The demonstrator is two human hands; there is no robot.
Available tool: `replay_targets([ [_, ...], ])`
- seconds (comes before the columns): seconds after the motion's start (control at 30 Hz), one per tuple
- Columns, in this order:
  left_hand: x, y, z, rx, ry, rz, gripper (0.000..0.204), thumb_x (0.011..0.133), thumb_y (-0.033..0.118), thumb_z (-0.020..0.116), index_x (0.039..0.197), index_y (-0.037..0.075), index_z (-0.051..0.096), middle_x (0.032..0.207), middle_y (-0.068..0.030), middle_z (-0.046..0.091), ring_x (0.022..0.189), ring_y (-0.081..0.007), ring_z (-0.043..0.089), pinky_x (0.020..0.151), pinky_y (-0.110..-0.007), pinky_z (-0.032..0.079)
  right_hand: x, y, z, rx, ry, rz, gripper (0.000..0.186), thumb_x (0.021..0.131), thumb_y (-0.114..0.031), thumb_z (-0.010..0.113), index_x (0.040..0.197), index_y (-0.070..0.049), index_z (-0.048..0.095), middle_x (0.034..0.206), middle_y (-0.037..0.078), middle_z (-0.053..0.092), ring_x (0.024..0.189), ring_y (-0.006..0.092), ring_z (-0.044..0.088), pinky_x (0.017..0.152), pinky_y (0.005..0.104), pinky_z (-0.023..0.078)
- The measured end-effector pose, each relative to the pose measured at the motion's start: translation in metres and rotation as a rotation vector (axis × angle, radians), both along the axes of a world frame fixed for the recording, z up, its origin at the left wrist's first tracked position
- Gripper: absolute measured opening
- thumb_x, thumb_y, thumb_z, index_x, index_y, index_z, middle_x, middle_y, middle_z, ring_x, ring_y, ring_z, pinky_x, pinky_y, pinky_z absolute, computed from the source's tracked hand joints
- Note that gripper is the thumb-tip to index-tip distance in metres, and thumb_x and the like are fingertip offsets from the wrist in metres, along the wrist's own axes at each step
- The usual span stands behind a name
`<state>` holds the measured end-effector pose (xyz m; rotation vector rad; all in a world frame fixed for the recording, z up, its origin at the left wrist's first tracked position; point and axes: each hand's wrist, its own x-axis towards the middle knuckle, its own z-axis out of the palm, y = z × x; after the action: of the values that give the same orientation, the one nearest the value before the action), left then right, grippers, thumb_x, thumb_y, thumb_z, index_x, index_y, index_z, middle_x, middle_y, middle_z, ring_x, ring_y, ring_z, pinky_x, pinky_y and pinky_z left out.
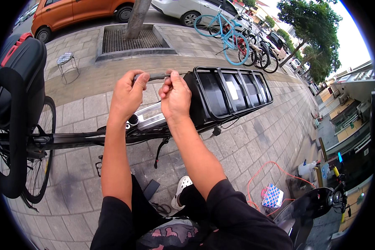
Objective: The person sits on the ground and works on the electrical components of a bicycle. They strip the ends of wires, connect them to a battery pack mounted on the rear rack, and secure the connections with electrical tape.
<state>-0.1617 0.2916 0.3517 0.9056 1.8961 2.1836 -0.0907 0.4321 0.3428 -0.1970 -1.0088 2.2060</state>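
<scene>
My left hand, fingers curled, grips the left end of a short dark grey rod-like piece. The fingers of my right hand are closed on its right part. Below them lies an e-bike frame, with a silver battery case and an open round tube end beside my left wrist. Just right of my right hand is a black rear carrier rack with black panels under its bars. A kickstand hangs beneath.
A black seat or bag is at far left. Beyond stand a small stool, tree grate, parked cars and bicycles. At lower right are an orange cable, checked box and scooter. A dark flat object lies near my feet.
</scene>
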Motion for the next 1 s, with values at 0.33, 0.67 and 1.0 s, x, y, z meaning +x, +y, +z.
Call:
replay_targets([
  [0.33, 0.002, 0.004, -0.007, 0.079, 0.128, 0.028, 0.028, 0.105, 0.016, 0.073, 0.126, -0.001, 0.068, 0.086, -0.0036, 0.069, 0.068, -0.0091, 0.063, 0.062, -0.027, 0.051, -0.003, -0.003, 0.000, -0.028, 0.021, -0.022, 0.027, 0.114, -0.026, 0.061, 0.121, -0.001, 0.067, 0.084, 0.001, 0.059, 0.067, 0.0100, 0.053, 0.058, 0.0272, 0.045],
  [0.67, 0.006, 0.000, 0.004, -0.071, -0.010, 0.057, 0.039, 0.111, 0.037, 0.067, 0.115, -0.002, 0.072, 0.074, 0.0001, 0.061, 0.054, -0.0062, 0.056, 0.048, -0.025, 0.044, -0.001, -0.002, 0.003, -0.050, 0.006, -0.035, 0.027, 0.111, -0.026, 0.067, 0.119, 0.000, 0.068, 0.082, 0.000, 0.059, 0.065, 0.0087, 0.053, 0.055, 0.0261, 0.044],
  [1.0, 0.006, 0.000, 0.003, -0.021, 0.006, 0.029, 0.036, 0.108, 0.030, 0.073, 0.121, -0.004, 0.070, 0.085, -0.0034, 0.068, 0.055, -0.0061, 0.057, 0.047, -0.025, 0.044, 0.000, -0.007, 0.006, -0.031, -0.047, -0.070, 0.026, 0.112, -0.026, 0.065, 0.115, 0.000, 0.070, 0.079, -0.002, 0.055, 0.061, 0.0077, 0.050, 0.051, 0.0259, 0.041],
])
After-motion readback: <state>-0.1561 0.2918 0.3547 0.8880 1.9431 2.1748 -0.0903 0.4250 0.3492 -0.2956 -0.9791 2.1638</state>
